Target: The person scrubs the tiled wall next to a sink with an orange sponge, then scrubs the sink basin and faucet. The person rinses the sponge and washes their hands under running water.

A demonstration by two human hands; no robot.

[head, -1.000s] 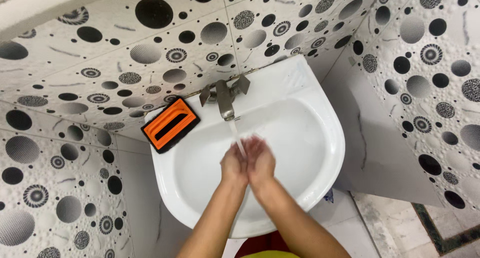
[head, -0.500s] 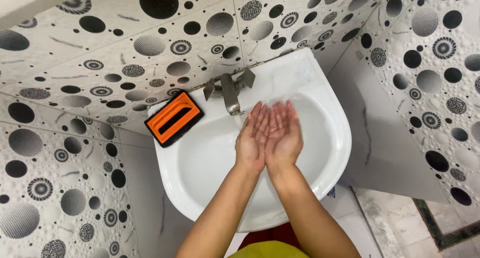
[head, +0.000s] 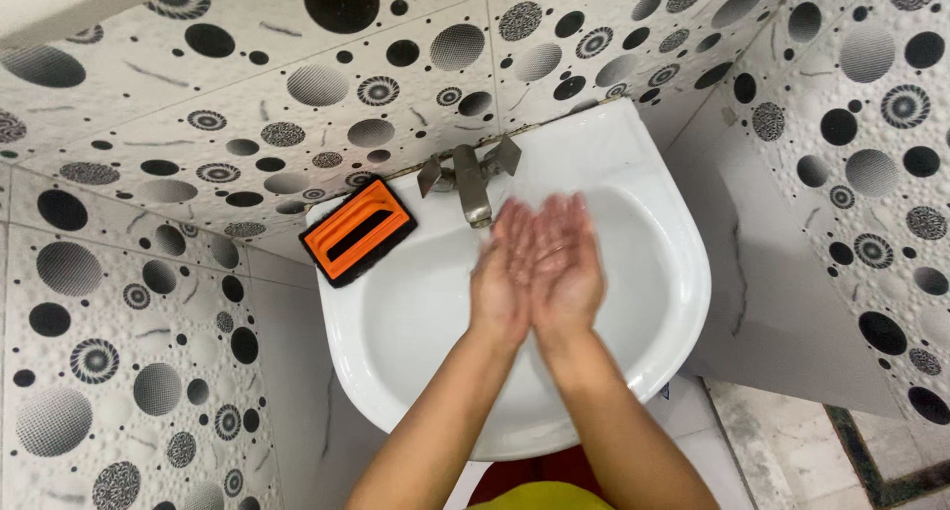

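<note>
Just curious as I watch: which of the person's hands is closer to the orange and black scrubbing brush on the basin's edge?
Left. The left hand is cupped over the basin, on the side toward the brush. The right hand lies beside it, farther away. Neither touches it.

Both cupped hands, the left hand (head: 503, 273) and the right hand (head: 564, 268), appeared motion-blurred, so individual fingers could not be separated and any water held in the palms could not be made out. The hands covered the spout tip of the grey metal tap (head: 472, 182) and the middle of the white ceramic basin (head: 416, 322), hiding the drain. Whether water ran from the tap could not be told. Both forearms were cut off by the lower edge, as was a yellow-green garment (head: 539, 497). The orange-and-black rectangular scrubbing brush (head: 357, 230) hid its bristle side.
</note>
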